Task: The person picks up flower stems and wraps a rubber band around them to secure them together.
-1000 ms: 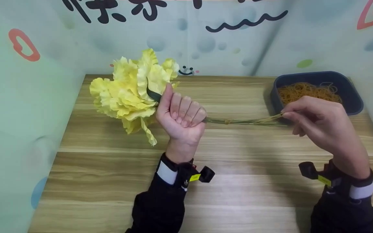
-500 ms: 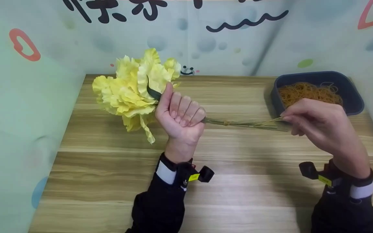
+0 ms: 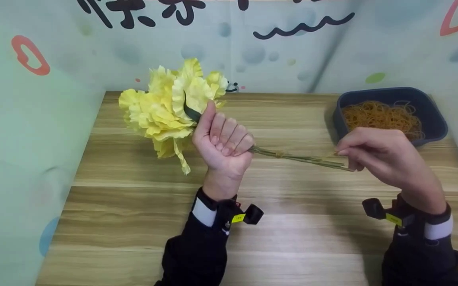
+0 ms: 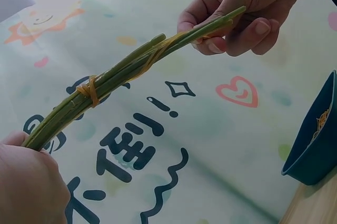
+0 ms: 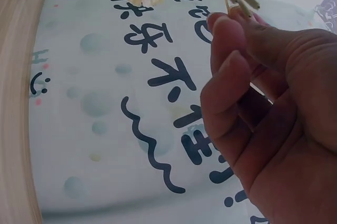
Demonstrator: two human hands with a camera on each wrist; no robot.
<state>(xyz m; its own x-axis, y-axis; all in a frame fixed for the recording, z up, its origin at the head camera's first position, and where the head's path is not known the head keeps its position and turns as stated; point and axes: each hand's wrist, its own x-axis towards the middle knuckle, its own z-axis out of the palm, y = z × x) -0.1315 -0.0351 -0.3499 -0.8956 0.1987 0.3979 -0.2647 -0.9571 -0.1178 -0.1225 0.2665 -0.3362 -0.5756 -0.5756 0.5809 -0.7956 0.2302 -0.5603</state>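
Observation:
My left hand [image 3: 224, 137] grips a bunch of artificial yellow flowers [image 3: 163, 109] by the stems, just below the blooms and a dark green leaf [image 3: 191, 112]. Out of the fist the green stems [image 4: 66, 110] run to the right, above the table. A rubber band [image 4: 90, 91] circles them partway along. Farther out, a stretched rubber band [image 4: 152, 58] slants around the stems toward my right hand [image 3: 384, 155]. Thumb and index finger of that hand pinch this band near the uneven stem ends [image 4: 231, 16], its other fingers loosely curled.
A dark blue plastic box [image 3: 431, 119] holding a heap of tan rubber bands [image 3: 382, 115] stands at the back right, just behind the right hand. The wood-grain table [image 3: 292, 238] meets a printed backdrop [image 3: 253, 51] behind and at the sides.
My right hand has shifted a little left and toward me, still pinching the band. The stem ends have tipped toward me, and the blooms have swung slightly right. My left hand keeps its grip.

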